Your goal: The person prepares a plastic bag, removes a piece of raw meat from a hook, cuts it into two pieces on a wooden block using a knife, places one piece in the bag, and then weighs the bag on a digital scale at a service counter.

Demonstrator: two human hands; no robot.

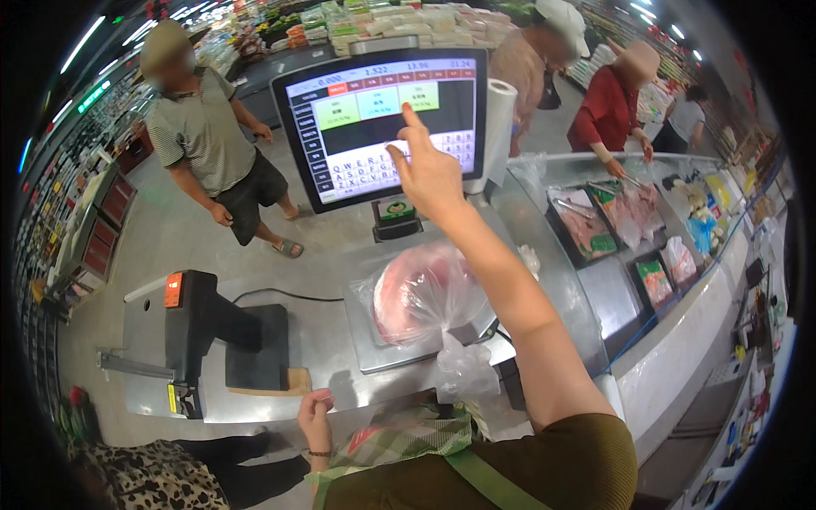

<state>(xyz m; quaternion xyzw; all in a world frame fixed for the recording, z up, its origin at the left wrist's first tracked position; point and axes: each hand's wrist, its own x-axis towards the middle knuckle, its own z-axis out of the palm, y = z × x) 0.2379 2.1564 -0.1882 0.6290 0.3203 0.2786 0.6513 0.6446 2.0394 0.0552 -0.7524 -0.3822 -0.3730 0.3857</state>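
My right hand (pixel 430 172) reaches over the scale with its index finger extended at a coloured tile on the touchscreen (pixel 462 137). No object is in it. The screen shows figures, tiles and a keyboard. Below it, a clear plastic bag (pixel 468 360) with a gathered neck holds a pink and white piece of raw meat (pixel 408 293). The bag rests on the scale's metal platform (pixel 382 364), partly hidden by my right forearm. My left hand (pixel 315 408) hovers by the counter's near edge, fingers curled, with nothing visible in it.
A black countertop device (pixel 191 331) stands on the steel counter (pixel 143 382), left of the scale. Beside the screen is a white roll (pixel 500 127). Meat trays (pixel 580 223) fill the display case at right. Several people stand around; one in red (pixel 602 121) reaches into the case.
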